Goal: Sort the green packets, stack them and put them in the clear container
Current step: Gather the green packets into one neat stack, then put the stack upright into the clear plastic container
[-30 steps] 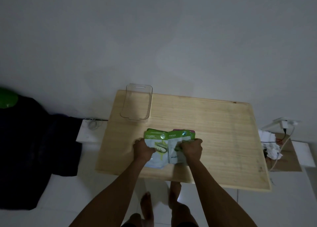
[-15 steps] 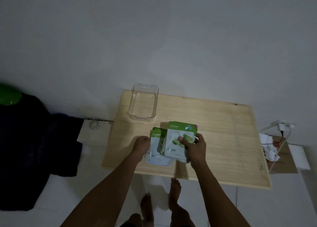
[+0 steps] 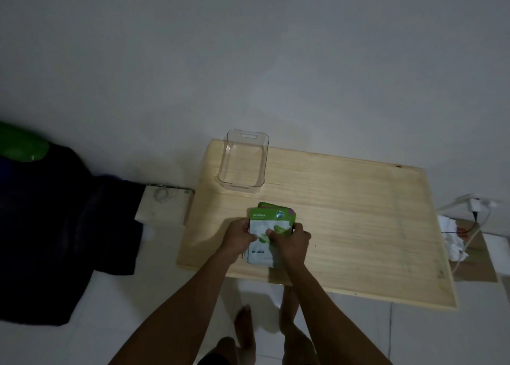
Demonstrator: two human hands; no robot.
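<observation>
A stack of green-and-white packets sits near the front edge of the wooden table; the top one reads "Aloe Vera". A pink edge of another packet shows at the stack's far right corner. My left hand grips the stack's left side. On the right side my right hand holds it, thumb over the top packet. The clear container stands with nothing in it at the table's far left corner, beyond the stack.
A dark cloth heap with a green object lies on the floor to the left. A small wooden block sits beside the table. Cables and a plug with white cloth lie at the right. My bare feet show below.
The two packets that lay side by side have been brought together: my right hand lifted one and laid it on the other, and both hands now hold one stack.
</observation>
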